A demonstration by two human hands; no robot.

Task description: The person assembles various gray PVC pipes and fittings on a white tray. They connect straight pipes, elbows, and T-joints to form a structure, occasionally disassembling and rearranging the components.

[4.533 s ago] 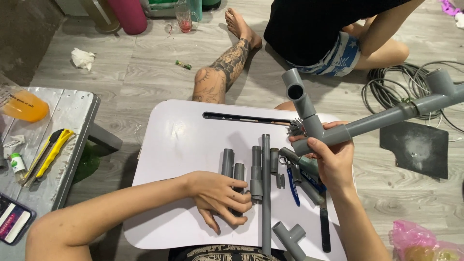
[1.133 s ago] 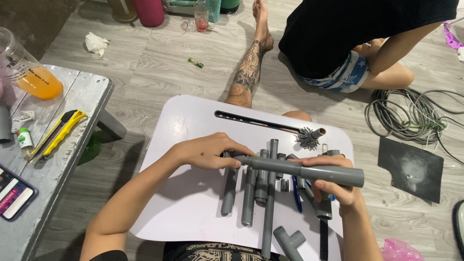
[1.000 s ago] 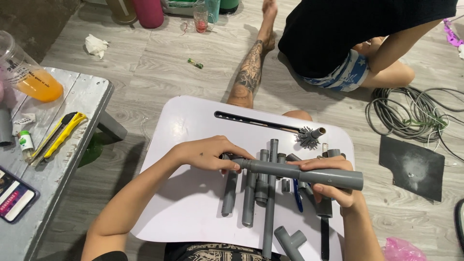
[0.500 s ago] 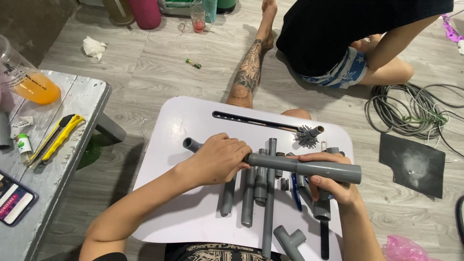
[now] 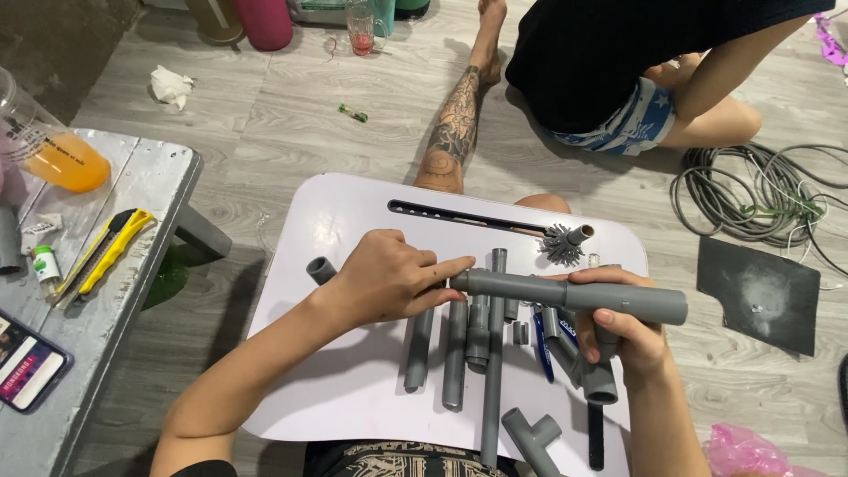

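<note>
Clutter first, far left: grey wooden side bench (image 5: pixel 132 291) carries a clear plastic cup of orange drink (image 5: pixel 53 146), a yellow utility knife (image 5: pixel 102 252) and a phone (image 5: pixel 26 367) near its edge; an elbow swing could likely knock one off.

Left hand (image 5: pixel 389 278) sits over the white lap tray (image 5: pixel 353 389), fingers curled around a short grey pipe piece (image 5: pixel 320 268) poking out on its left, index finger stretched to touch the end of the long pipe. Grip looks loose; the short piece may slip or meet the long pipe crooked.

Loose grey plastic pipe offcuts (image 5: pixel 455 353) lie side by side under both hands, centre of the tray. Being round, they would probably roll off if the tray tilts on the person's lap.

Long grey plastic pipe (image 5: pixel 574 296) is held level above the tray, right of centre. Right hand (image 5: pixel 632 331) is closed around it from below, thumb on top, seemingly also pinching a grey tee fitting (image 5: pixel 601 380) hanging down. Two things in one fist: either could drop.

Blue-handled pliers (image 5: pixel 541 340) lie partly hidden beneath.
</note>
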